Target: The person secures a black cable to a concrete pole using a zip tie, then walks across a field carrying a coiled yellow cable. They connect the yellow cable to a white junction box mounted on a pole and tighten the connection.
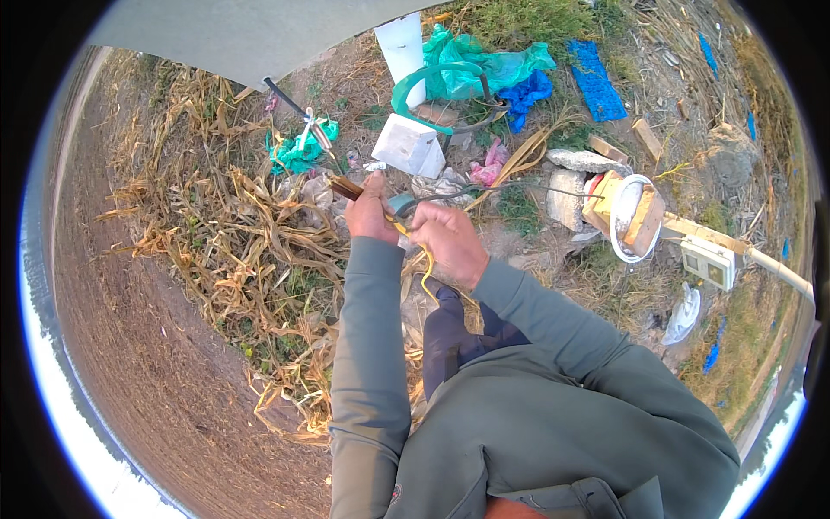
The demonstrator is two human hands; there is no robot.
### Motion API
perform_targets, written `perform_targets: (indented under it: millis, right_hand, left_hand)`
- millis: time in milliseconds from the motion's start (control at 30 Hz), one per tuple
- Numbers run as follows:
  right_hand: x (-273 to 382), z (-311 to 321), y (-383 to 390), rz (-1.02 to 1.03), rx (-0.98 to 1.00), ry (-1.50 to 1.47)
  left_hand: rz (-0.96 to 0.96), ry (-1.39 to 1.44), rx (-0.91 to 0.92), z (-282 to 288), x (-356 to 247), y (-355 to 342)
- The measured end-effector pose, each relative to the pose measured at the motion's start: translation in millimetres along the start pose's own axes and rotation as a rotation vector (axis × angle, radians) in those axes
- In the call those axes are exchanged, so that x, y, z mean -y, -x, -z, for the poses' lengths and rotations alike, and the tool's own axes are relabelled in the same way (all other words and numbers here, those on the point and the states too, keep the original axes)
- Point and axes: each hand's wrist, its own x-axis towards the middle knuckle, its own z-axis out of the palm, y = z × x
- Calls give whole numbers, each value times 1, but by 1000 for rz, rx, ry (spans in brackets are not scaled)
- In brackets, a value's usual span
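Note:
My left hand point(372, 212) is closed, and a brown, split-looking strip point(346, 187) sticks out past its thumb. Right beside it my right hand point(450, 240) is also closed, its fingertips pinched at a yellow wire point(427, 268). The wire runs between both hands and hangs in a loop toward my legs. A small grey-blue rounded piece point(400, 204) shows between the hands; its kind is unclear. Above my left hand, a dark cable point(287, 97) comes down from a pale panel point(216, 39), with thin bare-looking ends near the brown strip.
Dry corn stalks point(233, 251) cover the ground at left. Ahead lie a white block point(410, 145), green sheeting point(493, 69) and a green hoop point(406, 91). At right, a coil of white cable point(616, 221) hangs on wood blocks by a pole point(778, 270) and a white box point(709, 262).

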Motion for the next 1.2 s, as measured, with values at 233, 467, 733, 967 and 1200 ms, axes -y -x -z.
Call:
perform_targets:
  millis: [233, 467, 733, 967, 1200]
  right_hand:
    - [-22, 16, -5, 1, -85, -198]
    - [-10, 48, -18, 40, -88, -96]
    - [-15, 46, -13, 174, 0, 116]
    - [-10, 53, -17, -14, 54, -17]
    - [-5, 39, -20, -33, 65, 108]
  left_hand:
    - [81, 86, 262, 18, -6, -7]
    - [107, -85, 542, 32, -4, 3]
    - [-24, -194, 463, 36, -1, 26]
    - [6, -248, 459, 29, -25, 24]
    - [51, -135, 321, 42, -2, 55]
